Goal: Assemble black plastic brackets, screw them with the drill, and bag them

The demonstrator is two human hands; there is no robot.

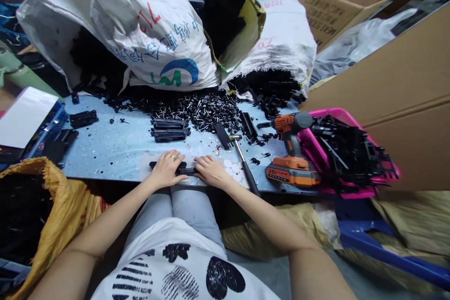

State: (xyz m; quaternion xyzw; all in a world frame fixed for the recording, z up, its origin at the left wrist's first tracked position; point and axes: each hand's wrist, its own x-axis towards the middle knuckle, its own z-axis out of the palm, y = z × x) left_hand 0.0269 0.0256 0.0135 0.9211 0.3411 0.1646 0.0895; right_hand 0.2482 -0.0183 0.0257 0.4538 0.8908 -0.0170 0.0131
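Strip of slim black plastic (190, 171) lies pinched by curled left hand (168, 168) and right hand (213, 171).

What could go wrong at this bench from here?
The black part under the left hand and right hand lies near the front edge of the bench; it might slip off.
The hammer has its handle end at that edge, near the right forearm, which could knock it down.

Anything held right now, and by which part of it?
Black bar: left hand over its middle, right hand at its right end; gripped or just pressed, unclear.
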